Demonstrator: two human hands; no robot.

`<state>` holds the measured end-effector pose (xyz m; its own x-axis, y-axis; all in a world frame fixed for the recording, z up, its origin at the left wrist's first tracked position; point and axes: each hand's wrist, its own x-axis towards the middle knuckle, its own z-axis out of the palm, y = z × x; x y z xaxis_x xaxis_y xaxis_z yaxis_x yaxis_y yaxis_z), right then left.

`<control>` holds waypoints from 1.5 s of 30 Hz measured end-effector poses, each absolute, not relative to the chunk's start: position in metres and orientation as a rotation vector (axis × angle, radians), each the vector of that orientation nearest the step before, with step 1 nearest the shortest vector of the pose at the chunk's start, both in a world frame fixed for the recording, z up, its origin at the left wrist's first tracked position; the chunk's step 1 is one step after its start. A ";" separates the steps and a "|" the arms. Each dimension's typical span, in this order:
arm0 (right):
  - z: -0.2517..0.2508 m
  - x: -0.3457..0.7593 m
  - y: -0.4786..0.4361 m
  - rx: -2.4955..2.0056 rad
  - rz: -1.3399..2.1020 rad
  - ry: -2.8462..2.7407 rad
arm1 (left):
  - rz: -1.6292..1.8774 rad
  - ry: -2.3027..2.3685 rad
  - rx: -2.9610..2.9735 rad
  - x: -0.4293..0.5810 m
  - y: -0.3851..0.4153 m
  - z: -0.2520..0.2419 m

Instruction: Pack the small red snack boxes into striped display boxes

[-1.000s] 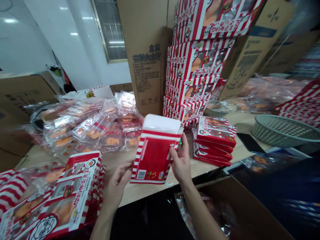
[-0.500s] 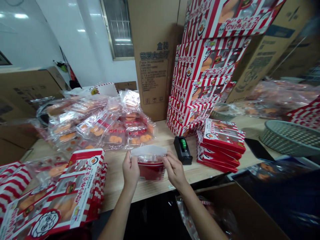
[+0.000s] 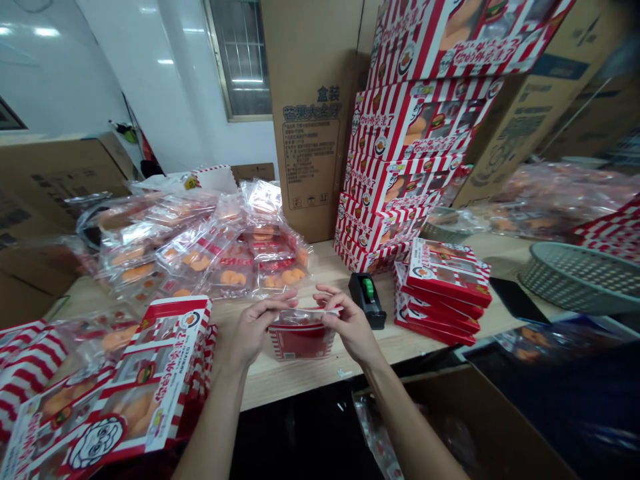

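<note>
A red and white striped box (image 3: 301, 339) stands on end at the table's front edge, its top end facing me. My left hand (image 3: 250, 333) grips its left side, thumb and forefinger pinched at the top flap. My right hand (image 3: 350, 325) holds the right side, fingers curled over the top edge. A black tape dispenser with a green roll (image 3: 367, 300) lies just right of my right hand.
Clear bags of orange items (image 3: 200, 250) cover the table's left half. Striped boxes are stacked high behind (image 3: 400, 173), low at right (image 3: 443, 283) and at front left (image 3: 135, 387). A green basket (image 3: 580, 277), a phone (image 3: 515, 300) and cardboard cartons (image 3: 313, 120) surround them.
The box came down from in front of me onto the table's front edge. Both hands moved to its top end and folded the white flap down.
</note>
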<state>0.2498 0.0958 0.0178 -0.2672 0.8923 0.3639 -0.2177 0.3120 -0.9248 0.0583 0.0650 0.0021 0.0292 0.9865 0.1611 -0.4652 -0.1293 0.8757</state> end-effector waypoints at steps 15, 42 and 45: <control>0.034 0.247 0.090 -0.741 0.567 -1.865 | 1.417 1.154 1.418 0.066 0.060 0.026; 0.014 0.258 0.078 -0.733 1.205 -1.502 | 1.346 0.825 1.292 0.047 0.076 -0.003; 0.007 0.261 0.079 -0.669 1.385 -1.382 | 1.347 0.761 1.177 0.052 0.075 -0.004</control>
